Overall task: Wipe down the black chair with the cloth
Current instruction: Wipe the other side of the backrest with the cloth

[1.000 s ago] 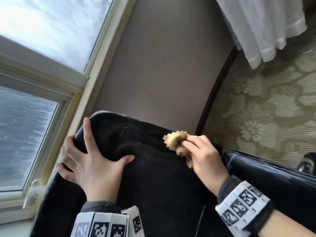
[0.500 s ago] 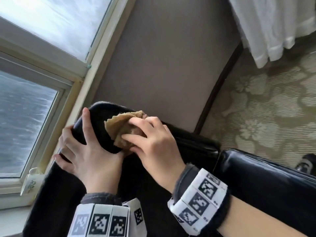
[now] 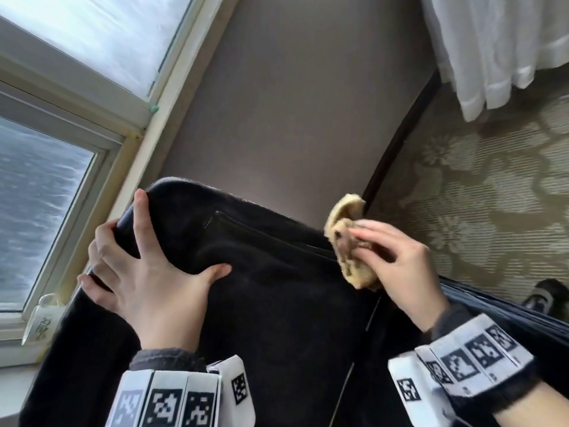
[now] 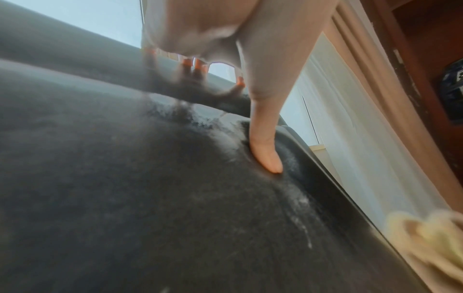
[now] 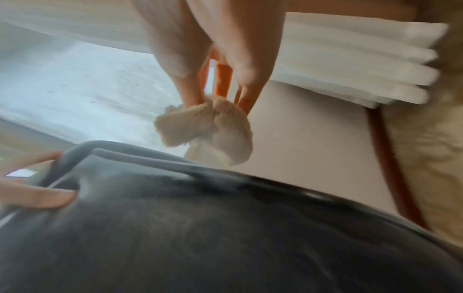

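1. Bunching the tan cloth (image 3: 348,241) in its fingertips, the right hand (image 3: 400,266) sits at the right of centre in the head view, over the right end of the black chair (image 3: 277,303) backrest's top edge; blur hides whether the cloth touches the chair.
2. Soft and light, the cloth crumples into a loose wad in the right wrist view (image 5: 208,126), so a fingertip pinch looks enough to hold it; flattening it under the palm would likely wipe more surface.
3. The left hand (image 3: 144,272) clamps the backrest's upper-left corner, fingers wrapped over the rim, thumb pressed on the front.
4. The thumb (image 4: 265,150) dents the upholstery in the left wrist view, so the padding seems yielding; pale dusty streaks lie beside it.
5. The chair fills the lower half of the head frame, below a window (image 3: 46,186) and a white curtain (image 3: 492,41).
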`<state>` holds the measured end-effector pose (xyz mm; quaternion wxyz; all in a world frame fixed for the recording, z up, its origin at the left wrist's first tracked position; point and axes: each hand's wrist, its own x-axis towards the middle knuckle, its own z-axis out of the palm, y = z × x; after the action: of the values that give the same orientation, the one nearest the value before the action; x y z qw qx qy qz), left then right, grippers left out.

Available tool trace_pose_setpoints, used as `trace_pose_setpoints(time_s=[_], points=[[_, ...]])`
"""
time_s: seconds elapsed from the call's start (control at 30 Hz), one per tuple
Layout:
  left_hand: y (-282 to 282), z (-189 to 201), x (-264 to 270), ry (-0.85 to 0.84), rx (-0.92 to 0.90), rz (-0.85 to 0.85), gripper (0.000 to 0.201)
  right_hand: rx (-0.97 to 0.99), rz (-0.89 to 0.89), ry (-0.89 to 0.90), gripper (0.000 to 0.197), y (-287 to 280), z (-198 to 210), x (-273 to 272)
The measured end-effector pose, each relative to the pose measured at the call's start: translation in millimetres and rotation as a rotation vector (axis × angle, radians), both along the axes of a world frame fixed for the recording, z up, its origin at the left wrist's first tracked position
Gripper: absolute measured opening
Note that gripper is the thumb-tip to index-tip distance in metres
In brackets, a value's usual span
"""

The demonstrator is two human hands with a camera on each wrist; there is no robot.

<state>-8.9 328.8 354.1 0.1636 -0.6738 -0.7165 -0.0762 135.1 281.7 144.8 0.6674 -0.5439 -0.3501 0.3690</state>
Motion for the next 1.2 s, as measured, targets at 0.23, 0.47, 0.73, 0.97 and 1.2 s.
trace_pose_setpoints(time_s=[0.23, 0.47, 0.73, 0.97, 1.2], points=[[1, 0, -2, 0.014, 0.008, 0.010, 0.125, 0.099, 0.257, -0.165, 0.037, 18, 11, -27], [1, -2, -4, 0.009, 0.020, -0.002, 0.123, -0.274, 0.288, -0.227, 0.032, -12, -80, 6], [-6, -1, -6, 0.025, 0.013, -0.015, 0.121, -0.366, 0.180, -0.055, 0.030, 9, -97, 39], [-3, -2, -9, 0.032, 0.019, -0.017, 0.121, -0.569, 0.340, -0.089, 0.027, 14, -131, -3], [-2, -3, -12, 0.030, 0.026, -0.003, 0.122, -0.688, 0.192, 0.166, 0.030, 28, -158, 3]])
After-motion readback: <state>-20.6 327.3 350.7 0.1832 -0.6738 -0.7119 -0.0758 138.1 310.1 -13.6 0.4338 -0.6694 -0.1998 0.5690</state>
